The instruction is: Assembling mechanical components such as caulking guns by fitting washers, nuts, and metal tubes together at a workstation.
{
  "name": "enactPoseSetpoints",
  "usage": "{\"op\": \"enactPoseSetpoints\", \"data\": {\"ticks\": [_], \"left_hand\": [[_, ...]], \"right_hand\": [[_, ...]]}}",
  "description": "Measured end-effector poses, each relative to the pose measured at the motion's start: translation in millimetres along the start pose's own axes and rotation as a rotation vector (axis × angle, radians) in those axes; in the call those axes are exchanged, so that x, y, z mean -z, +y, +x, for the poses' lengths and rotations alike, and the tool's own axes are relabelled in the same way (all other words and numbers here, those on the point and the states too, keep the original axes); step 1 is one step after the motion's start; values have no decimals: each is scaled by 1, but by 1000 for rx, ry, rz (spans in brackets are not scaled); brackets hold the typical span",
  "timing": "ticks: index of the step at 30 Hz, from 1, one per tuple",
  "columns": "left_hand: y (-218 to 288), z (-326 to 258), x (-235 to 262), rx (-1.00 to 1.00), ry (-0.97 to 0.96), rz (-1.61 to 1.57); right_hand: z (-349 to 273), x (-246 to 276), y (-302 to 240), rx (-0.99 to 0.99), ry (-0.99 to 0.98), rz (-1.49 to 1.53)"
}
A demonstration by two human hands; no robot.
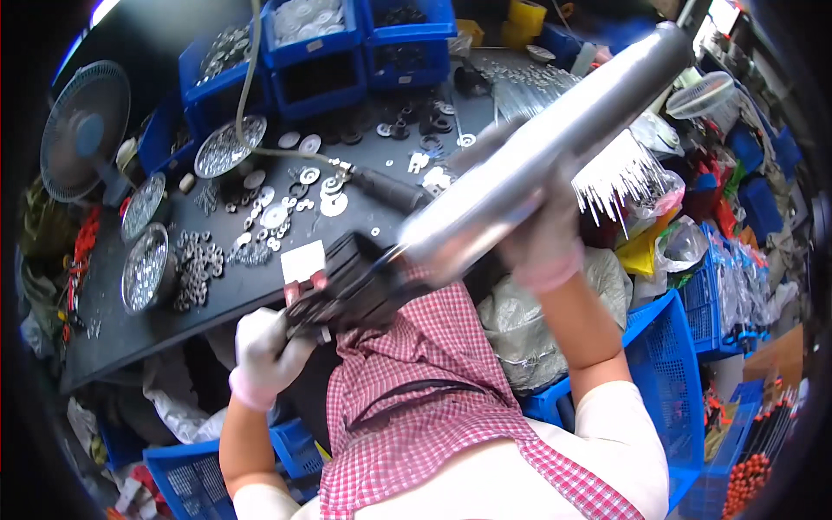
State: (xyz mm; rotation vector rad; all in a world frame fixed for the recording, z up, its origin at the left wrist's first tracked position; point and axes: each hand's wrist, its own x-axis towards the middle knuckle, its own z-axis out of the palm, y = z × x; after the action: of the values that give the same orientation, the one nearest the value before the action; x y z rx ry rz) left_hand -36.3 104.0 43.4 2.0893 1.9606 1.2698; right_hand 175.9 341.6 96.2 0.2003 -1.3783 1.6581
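A long, shiny silver metal tube (555, 143) slants across the front of my body, its far end raised toward the upper right. At its lower end is a black fitting (368, 286), blurred by motion, whose shape I cannot fully make out. My right hand (548, 230), in a pale glove, wraps round the tube's middle from underneath, partly hidden by it. My left hand (269, 351), in a white glove with a pink cuff, is closed on the left end of the black fitting. A white square (302, 262) lies on the bench just beyond the fitting.
The dark workbench (217, 299) carries loose washers (273, 215), nuts (198, 264) and a black air tool (386, 189) on a hose. Metal bowls (146, 269) and stacked blue bins (316, 82) stand behind. Thin rods (620, 178) and a blue basket (667, 381) are on the right.
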Motion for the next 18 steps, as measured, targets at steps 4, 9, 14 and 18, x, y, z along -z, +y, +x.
{"op": "enactPoseSetpoints", "data": {"ticks": [4,9,14,18], "left_hand": [[9,32,-12,270,-178,-481],[6,30,-11,475,-332,-735],[4,26,-15,542,-470,-803],[-4,34,-10,458,-473,-802]], "right_hand": [[-32,-35,39,-108,-4,260],[-38,-24,49,-264,-96,248],[-38,-15,41,-388,-169,115],[-48,-10,40,-302,-325,135]]}}
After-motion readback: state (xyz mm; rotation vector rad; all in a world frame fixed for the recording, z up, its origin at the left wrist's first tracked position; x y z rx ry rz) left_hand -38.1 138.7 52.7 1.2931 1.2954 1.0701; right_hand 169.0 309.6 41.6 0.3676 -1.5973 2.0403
